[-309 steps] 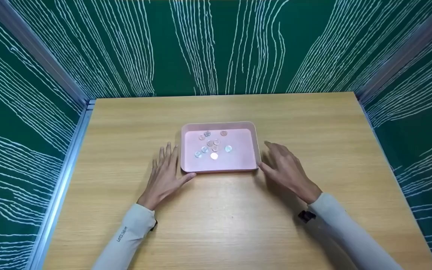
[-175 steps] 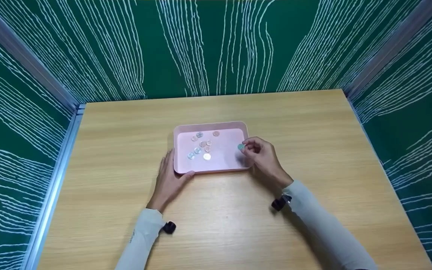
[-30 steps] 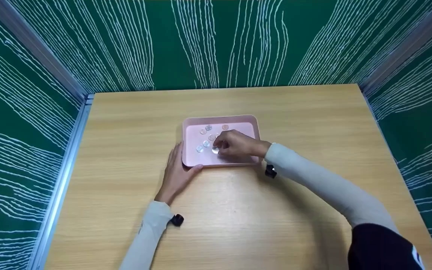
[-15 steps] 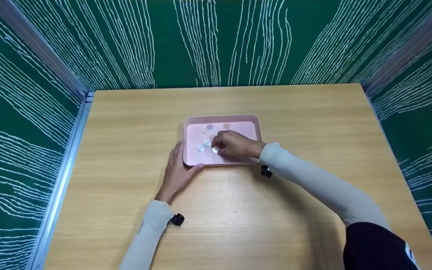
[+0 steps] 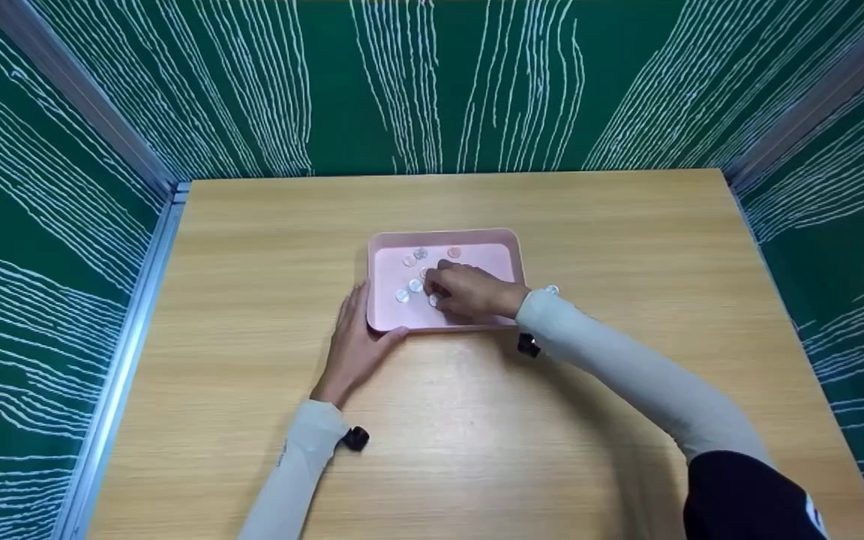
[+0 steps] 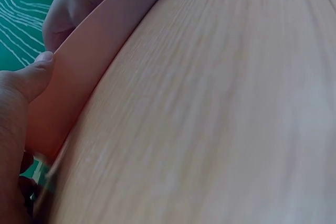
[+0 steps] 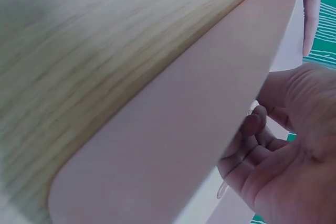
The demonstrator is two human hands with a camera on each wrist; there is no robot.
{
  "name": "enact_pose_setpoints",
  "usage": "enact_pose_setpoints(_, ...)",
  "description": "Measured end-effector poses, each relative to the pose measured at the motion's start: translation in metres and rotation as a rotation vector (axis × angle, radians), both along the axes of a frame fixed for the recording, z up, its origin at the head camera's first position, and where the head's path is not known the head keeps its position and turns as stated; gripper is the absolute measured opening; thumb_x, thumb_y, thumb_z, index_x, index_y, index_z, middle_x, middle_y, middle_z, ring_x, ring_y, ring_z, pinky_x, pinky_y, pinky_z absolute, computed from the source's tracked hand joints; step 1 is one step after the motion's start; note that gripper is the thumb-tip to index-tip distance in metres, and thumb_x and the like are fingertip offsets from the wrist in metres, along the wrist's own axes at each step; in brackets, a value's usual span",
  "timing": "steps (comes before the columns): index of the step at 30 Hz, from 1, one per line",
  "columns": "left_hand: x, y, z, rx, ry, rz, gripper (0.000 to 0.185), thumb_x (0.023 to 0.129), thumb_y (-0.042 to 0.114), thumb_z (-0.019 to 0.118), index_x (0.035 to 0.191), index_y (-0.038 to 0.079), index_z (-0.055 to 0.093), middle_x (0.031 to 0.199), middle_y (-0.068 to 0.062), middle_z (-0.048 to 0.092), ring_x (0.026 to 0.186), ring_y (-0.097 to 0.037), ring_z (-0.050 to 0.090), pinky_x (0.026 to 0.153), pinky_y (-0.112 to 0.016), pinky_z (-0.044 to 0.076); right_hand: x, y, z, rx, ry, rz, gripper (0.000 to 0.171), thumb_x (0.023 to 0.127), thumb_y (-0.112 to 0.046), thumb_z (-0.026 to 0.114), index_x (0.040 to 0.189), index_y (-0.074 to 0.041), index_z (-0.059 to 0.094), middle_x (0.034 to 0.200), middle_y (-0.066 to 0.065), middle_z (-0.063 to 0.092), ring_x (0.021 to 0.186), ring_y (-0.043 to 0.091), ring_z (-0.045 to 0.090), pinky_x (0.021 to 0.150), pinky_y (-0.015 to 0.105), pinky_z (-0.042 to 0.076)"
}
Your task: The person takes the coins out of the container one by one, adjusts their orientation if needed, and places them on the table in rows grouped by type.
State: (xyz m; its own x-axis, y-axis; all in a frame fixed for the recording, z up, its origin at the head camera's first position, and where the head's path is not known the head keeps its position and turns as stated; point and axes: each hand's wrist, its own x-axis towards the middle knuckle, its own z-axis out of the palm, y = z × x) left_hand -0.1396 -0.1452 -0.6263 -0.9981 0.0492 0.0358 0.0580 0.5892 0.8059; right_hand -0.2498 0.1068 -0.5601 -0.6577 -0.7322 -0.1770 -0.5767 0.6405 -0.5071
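Observation:
A shallow pink tray (image 5: 443, 239) lies on the wooden table, with several round coins inside, such as a silvery coin (image 5: 402, 296) and a coppery coin (image 5: 454, 253). My left hand (image 5: 353, 349) rests against its near left corner, fingers straight along the left side and thumb (image 6: 39, 72) on the front wall. Over the middle of the tray is my right hand (image 5: 469, 291), fingers curled down, thumb and fingertips pinching a bright coin (image 5: 433, 300) that is mostly hidden. In the right wrist view the tray's wall (image 7: 168, 114) partly covers those fingertips.
Right of the tray a small shiny round thing (image 5: 552, 289), apparently a coin, shows beside the right sleeve (image 5: 634, 367). Green walls with white lines (image 5: 447, 90) stand behind and beside the table (image 5: 432, 465). Black wrist cameras (image 5: 356, 439) sit at the cuffs.
Earlier my right hand pinched a greenish coin at the tray's right edge; it has since moved left to the bright coin, staying there lately. My left hand has moved against the tray's corner.

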Motion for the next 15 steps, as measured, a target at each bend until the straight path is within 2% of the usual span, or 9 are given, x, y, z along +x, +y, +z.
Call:
enact_pose_setpoints(7, 0.001, -0.001, 0.000, -0.004, -0.005, 0.004, 0.118, 0.091, 0.066, 0.082, 0.178, 0.017, 0.019, 0.184, -0.012, 0.020, 0.169, -0.038, 0.015, 0.136, -0.061, 0.016, 0.010, 0.004, 0.002, 0.007, 0.089, -0.022, 0.014, 0.101, -0.011, 0.078, 0.112, -0.009, 0.070, 0.092, 0.004, 0.067, 0.080, 0.022, 0.061, 0.072, 0.041, 0.053)
enact_pose_setpoints(11, 0.001, 0.000, -0.001, -0.005, -0.012, 0.001, 0.119, 0.091, 0.069, 0.080, 0.179, 0.017, 0.017, 0.184, -0.012, 0.018, 0.169, -0.038, 0.014, 0.136, -0.061, 0.014, 0.015, 0.007, 0.003, -0.039, 0.058, -0.052, 0.011, 0.102, -0.007, 0.075, 0.113, -0.006, 0.072, 0.085, 0.004, 0.068, 0.075, 0.020, 0.060, 0.068, 0.037, 0.051)
enact_pose_setpoints(15, 0.001, 0.001, -0.002, -0.011, -0.015, 0.003, 0.118, 0.091, 0.068, 0.081, 0.178, 0.017, 0.018, 0.184, -0.013, 0.018, 0.169, -0.039, 0.014, 0.136, -0.062, 0.014, 0.016, 0.014, 0.005, -0.090, -0.011, -0.097, 0.010, 0.103, -0.005, 0.073, 0.113, -0.004, 0.076, 0.088, 0.005, 0.073, 0.076, 0.018, 0.063, 0.069, 0.034, 0.052)
